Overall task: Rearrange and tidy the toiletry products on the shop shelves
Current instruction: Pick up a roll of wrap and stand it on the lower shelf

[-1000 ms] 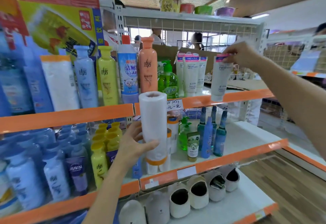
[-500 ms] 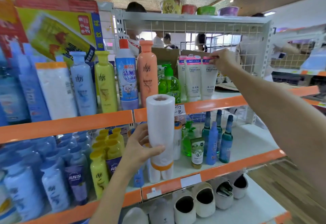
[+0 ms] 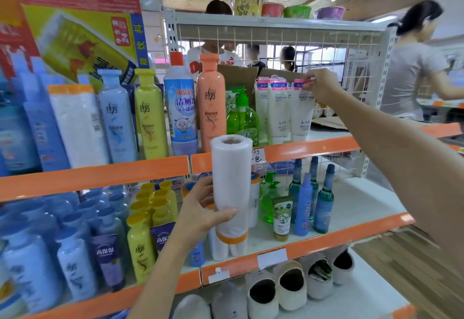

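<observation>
My left hand [image 3: 200,214] grips a white roll of plastic bags [image 3: 232,183] with an orange band, held upright in front of the middle shelf. My right hand [image 3: 322,85] pinches the pink top of a white facial cleanser tube [image 3: 301,115], which stands on the upper shelf [image 3: 311,148] at the right end of a row of matching tubes [image 3: 277,112]. Left of them stand a green pump bottle [image 3: 242,122], an orange shampoo bottle [image 3: 210,107], a blue-white cleaner bottle [image 3: 181,110] and a yellow bottle [image 3: 150,115].
The middle shelf [image 3: 351,228] holds teal and blue bottles [image 3: 311,198], a small tube [image 3: 282,218] and more rolls. White slippers [image 3: 291,286] fill the bottom shelf. Blue and yellow bottles crowd the left bay. Several people stand behind the wire back panel and at right.
My right hand carried the facial tube left and set it upright at the end of the row on the upper shelf. My left hand kept the roll steady.
</observation>
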